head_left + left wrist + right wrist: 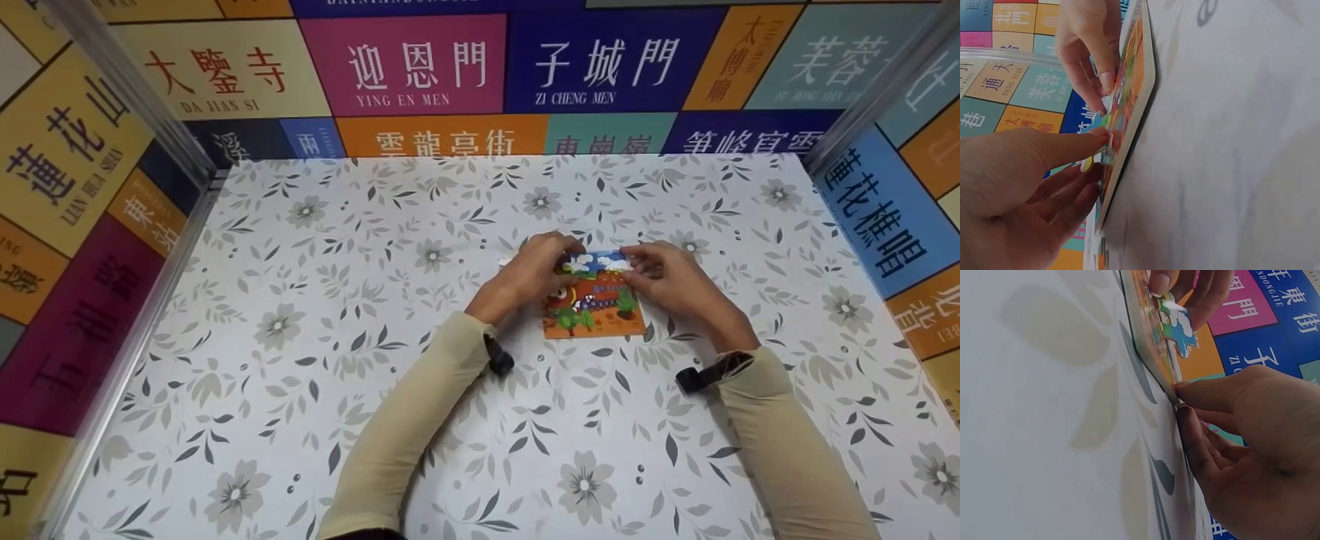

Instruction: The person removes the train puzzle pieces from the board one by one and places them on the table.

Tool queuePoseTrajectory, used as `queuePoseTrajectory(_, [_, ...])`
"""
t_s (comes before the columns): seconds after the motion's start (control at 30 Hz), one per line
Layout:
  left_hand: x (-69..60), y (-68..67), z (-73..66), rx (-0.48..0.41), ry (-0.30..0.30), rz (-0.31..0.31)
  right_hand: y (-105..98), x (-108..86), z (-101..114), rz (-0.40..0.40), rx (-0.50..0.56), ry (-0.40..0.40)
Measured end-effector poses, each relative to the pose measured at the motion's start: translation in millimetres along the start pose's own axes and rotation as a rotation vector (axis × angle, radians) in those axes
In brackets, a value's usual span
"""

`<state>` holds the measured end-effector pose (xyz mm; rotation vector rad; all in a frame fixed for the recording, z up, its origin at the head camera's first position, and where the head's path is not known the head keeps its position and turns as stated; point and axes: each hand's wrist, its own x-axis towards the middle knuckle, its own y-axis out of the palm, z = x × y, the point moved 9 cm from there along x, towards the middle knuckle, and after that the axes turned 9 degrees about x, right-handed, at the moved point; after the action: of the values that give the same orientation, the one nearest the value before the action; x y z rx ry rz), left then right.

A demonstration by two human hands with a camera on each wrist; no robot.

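Note:
A small, flat jigsaw puzzle (pixel 592 324) with a red train, green bushes and a cloudy blue sky lies on the table. My left hand (pixel 534 266) is over its upper left part. Between that hand's thumb and fingers is a puzzle piece (pixel 1178 323) with white cloud on blue, which stands tilted up from the board in the right wrist view. My right hand (pixel 670 276) pinches the puzzle's edge at the upper right, thumb on top and a fingertip lower down, as the right wrist view shows. The left hand hides part of the picture.
A white tablecloth (pixel 300 390) with grey flowers and leaves covers the table. Just left of my left hand, a small pale bit (pixel 505 262) shows, mostly hidden. Colourful panels (pixel 405 64) with Chinese lettering stand along the back and both sides.

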<state>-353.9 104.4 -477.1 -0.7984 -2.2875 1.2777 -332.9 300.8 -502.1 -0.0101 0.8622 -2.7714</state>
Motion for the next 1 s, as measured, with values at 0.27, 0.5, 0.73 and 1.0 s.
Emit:
queuePoseTrajectory(0.27, [2.3, 0.5, 0.5, 0.034, 0.036, -0.025, 0.0, 1.3, -2.3, 0.001, -0.006, 0.013])
queuePoseTrajectory(0.5, [0.0, 2.6, -2.5, 0.054, 0.025, -0.015, -0.1, 1.0, -0.4, 0.001, -0.007, -0.004])
queuePoseTrajectory(0.73, [-0.7, 2.8, -4.2, 0.044, 0.025, -0.007, -0.2, 0.7, 1.0, 0.007, -0.015, -0.004])
queuePoseTrajectory(1.0, [-1.0, 1.8, -5.0, 0.116, 0.016, -0.027, -0.7, 0.3, 0.0, 0.013, -0.008, 0.012])
